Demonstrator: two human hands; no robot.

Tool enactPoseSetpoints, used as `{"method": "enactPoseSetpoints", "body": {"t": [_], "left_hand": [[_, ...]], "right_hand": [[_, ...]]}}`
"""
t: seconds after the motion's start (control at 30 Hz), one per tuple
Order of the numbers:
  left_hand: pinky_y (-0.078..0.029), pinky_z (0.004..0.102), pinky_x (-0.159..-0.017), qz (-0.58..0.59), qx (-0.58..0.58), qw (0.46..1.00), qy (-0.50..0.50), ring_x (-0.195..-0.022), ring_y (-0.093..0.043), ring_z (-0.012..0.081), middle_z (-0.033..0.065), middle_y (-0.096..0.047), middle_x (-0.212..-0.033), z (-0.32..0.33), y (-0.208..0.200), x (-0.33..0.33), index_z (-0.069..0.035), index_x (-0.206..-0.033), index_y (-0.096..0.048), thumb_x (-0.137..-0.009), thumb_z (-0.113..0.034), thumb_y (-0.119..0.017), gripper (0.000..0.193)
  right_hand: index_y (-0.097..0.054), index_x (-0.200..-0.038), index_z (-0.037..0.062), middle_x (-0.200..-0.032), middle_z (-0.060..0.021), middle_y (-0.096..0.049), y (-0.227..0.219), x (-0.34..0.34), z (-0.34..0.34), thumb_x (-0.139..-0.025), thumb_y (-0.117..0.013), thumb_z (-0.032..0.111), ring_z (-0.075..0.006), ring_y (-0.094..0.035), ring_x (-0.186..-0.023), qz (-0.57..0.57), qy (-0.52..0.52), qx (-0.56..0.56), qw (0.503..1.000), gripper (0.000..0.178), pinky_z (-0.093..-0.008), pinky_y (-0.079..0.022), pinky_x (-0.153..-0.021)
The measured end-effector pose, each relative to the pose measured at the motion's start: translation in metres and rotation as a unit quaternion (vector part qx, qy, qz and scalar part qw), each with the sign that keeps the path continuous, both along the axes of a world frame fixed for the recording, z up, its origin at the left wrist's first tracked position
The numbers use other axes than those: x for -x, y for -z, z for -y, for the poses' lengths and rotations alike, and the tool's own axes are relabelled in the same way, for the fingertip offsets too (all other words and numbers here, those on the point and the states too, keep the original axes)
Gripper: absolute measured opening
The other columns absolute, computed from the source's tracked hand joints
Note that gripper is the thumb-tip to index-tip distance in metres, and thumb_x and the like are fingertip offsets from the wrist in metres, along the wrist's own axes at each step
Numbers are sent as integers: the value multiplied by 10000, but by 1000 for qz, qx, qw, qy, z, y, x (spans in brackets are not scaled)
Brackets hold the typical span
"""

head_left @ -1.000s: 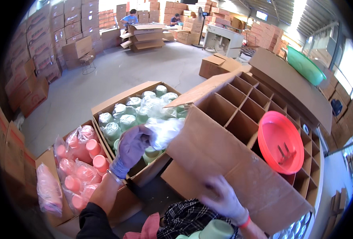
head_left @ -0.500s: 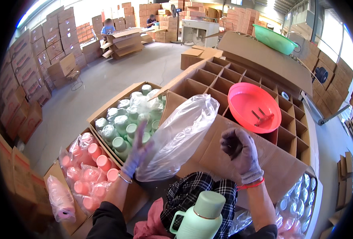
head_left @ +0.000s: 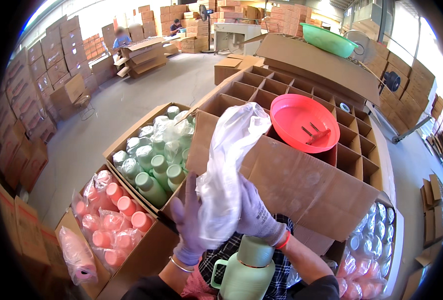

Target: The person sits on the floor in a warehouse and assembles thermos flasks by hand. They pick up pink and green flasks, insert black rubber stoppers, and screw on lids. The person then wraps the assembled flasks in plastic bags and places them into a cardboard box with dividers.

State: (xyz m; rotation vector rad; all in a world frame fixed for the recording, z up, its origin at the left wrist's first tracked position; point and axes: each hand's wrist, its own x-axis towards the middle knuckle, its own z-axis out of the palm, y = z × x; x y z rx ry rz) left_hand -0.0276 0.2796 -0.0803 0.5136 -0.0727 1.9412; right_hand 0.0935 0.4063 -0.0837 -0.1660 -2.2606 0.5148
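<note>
A clear plastic bag [head_left: 226, 160] stands upright between my gloved hands, bunched and blurred at its lower part. On its left side is my left hand [head_left: 189, 222], fingers stretched apart and the palm against the plastic. My right hand [head_left: 256, 210] closes on the bag from the other side; its fingertips are partly hidden by the film. Below them a mint-green flask [head_left: 249, 270] with a handle and a lid rests upright on my lap, over dark checked cloth [head_left: 279, 255].
A divided carton [head_left: 281, 165] stands ahead, bearing a red plastic basin [head_left: 306, 122] with a small tool inside. To the left are cartons of green flasks [head_left: 154, 190] and bagged pink flasks [head_left: 101, 237]. Wrapped flasks [head_left: 374, 235] fill a box at right. A green basin [head_left: 329, 40] sits farther back.
My right hand has come left and down from beside the red basin onto the bag. The bag has turned more upright and bunched together. My left hand has moved slightly right and down.
</note>
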Motion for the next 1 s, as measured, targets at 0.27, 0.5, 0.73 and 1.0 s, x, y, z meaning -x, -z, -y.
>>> {"method": "enactPoseSetpoints", "body": {"t": [0.27, 0.5, 0.73, 1.0], "left_hand": [[-186, 420, -1193, -285, 133, 938, -145, -1460, -246, 274, 138, -171, -1619, -41, 4, -16, -132, -1589, 15, -1016, -556, -342, 797], [-132, 372, -1203, -527, 239, 811, -87, -1479, -208, 268, 184, -128, -1626, 48, 77, -21, -3, -1554, 70, -1070, -427, -309, 747], [-296, 406, -1135, -709, 96, 689, -112, -1368, -402, 388, 279, -314, -1525, 99, 67, -35, 16, -1539, 137, -902, -382, -657, 1093], [-336, 409, -1112, -689, 131, 711, -44, -1316, -463, 371, 260, -453, -1411, 90, 52, -40, 73, -1451, -335, -864, -375, -705, 826]], "right_hand": [[-543, -1301, -44, -1134, -94, -656, 58, -94, -31, -847, -659, 34, -191, -615, -1029, -119, 223, 373, 893, 475, -303, -486, -925], [-499, -1350, -7, -1223, -194, -569, 69, -128, 49, -808, -684, 117, -326, -576, -1080, -52, 391, 204, 896, 585, -398, -463, -963], [-570, -1159, -1, -1102, -177, -618, 50, -163, 115, -751, -548, 5, -347, -599, -1040, -38, 342, -37, 938, 409, -545, -383, -1059], [-591, -891, -24, -1022, -213, -611, 81, -153, 127, -726, -611, -6, -393, -593, -1028, -112, 251, 159, 948, 167, -466, -455, -960]]}}
